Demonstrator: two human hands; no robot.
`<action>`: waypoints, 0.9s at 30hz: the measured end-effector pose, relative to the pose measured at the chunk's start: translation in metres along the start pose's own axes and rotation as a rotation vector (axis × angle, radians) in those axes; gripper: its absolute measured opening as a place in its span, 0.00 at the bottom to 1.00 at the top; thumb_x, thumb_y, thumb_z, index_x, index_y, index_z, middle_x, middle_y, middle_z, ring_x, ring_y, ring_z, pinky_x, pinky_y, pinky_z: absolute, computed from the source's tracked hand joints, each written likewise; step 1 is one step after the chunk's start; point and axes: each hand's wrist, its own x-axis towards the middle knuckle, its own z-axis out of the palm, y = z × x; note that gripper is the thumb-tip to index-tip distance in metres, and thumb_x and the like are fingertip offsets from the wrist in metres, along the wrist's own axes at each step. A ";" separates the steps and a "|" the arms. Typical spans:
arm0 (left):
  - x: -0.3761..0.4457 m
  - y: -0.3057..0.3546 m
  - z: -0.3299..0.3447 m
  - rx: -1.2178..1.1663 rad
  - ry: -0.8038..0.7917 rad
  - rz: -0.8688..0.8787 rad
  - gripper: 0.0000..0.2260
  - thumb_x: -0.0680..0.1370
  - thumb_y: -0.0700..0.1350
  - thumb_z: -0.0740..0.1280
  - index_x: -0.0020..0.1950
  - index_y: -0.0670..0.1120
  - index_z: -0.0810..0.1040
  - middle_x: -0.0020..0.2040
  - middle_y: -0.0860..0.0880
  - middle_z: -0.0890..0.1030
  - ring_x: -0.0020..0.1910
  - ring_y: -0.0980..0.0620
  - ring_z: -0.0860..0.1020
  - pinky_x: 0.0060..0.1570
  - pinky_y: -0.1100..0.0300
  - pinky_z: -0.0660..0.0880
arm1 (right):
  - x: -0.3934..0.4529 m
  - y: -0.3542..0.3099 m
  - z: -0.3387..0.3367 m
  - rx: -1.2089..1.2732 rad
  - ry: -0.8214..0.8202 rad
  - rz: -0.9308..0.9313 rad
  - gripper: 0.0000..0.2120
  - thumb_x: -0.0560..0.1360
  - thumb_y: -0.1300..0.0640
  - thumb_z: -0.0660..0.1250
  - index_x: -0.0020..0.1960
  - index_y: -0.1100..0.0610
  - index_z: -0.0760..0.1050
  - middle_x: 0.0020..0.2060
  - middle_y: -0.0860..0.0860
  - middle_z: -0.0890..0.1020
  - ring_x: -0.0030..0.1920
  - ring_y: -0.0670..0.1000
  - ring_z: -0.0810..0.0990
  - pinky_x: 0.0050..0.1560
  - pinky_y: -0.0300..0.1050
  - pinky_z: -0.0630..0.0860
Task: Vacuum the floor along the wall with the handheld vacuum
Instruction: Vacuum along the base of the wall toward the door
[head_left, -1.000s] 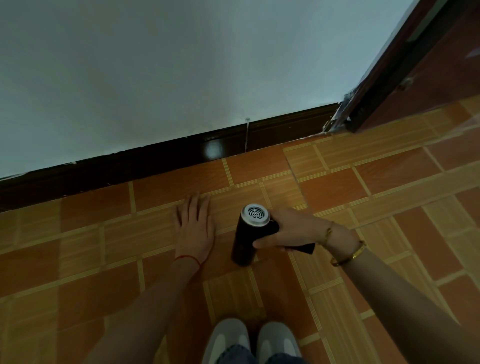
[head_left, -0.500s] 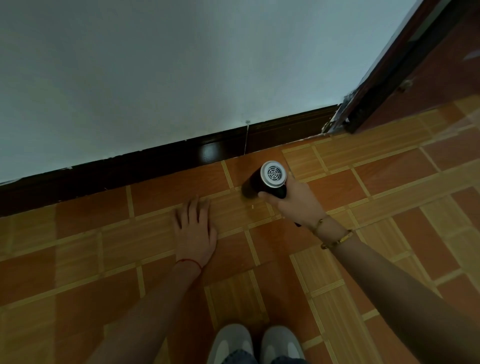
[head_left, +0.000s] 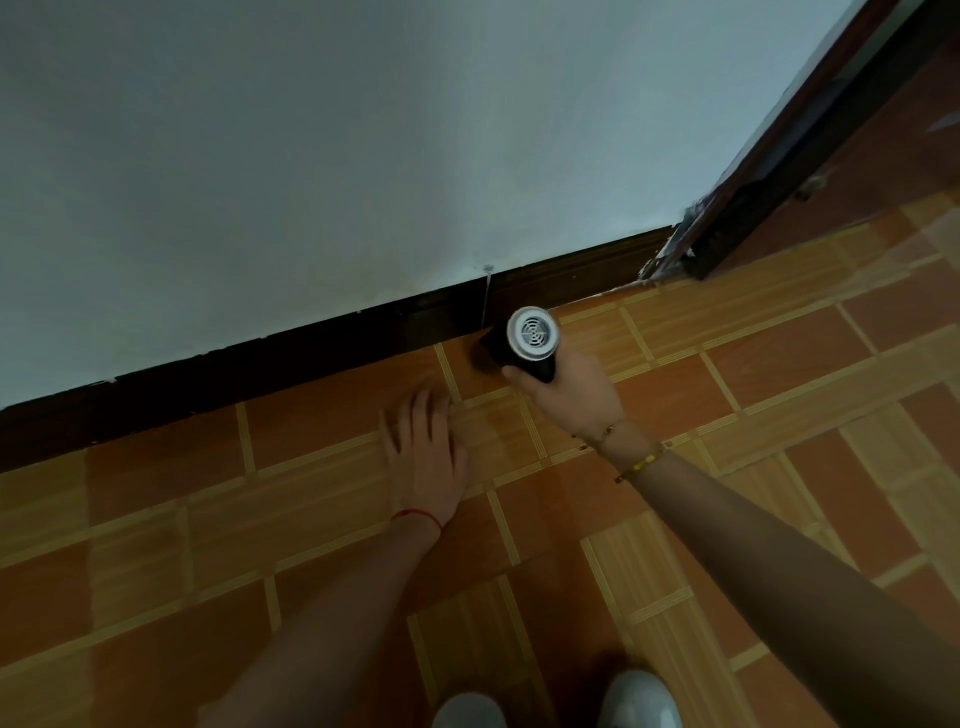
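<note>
— Where is the handheld vacuum (head_left: 524, 347) sitting?

— I'm gripping it in my right hand (head_left: 569, 395), fingers wrapping its black body. Its nose is pointing down at the floor (head_left: 779, 364), right by the dark baseboard (head_left: 311, 353) under the wall (head_left: 363, 156); the grilled silver end is facing up at me.

— And the other one?

— My left hand (head_left: 428, 457) is lying flat on the tiles, fingers spreading wide, holding nothing, just beside the vacuum.
</note>
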 end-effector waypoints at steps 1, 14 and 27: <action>-0.001 0.000 0.001 0.007 -0.002 -0.004 0.24 0.80 0.51 0.51 0.74 0.45 0.66 0.73 0.43 0.67 0.75 0.43 0.63 0.74 0.34 0.53 | 0.002 0.005 -0.003 -0.010 0.032 0.028 0.31 0.73 0.42 0.70 0.70 0.56 0.67 0.53 0.53 0.82 0.51 0.53 0.81 0.43 0.42 0.76; -0.004 0.002 0.003 0.024 0.005 -0.017 0.23 0.80 0.50 0.52 0.74 0.44 0.66 0.75 0.43 0.66 0.76 0.44 0.61 0.74 0.35 0.53 | 0.015 0.019 -0.017 0.027 0.160 0.060 0.32 0.73 0.44 0.70 0.71 0.55 0.64 0.57 0.54 0.82 0.54 0.56 0.81 0.48 0.47 0.78; -0.003 0.003 0.007 0.040 0.059 -0.007 0.22 0.80 0.49 0.56 0.74 0.45 0.67 0.74 0.44 0.67 0.75 0.44 0.62 0.74 0.36 0.54 | 0.030 0.060 -0.046 0.052 0.171 0.070 0.32 0.72 0.43 0.71 0.70 0.57 0.67 0.56 0.55 0.83 0.53 0.56 0.82 0.48 0.44 0.77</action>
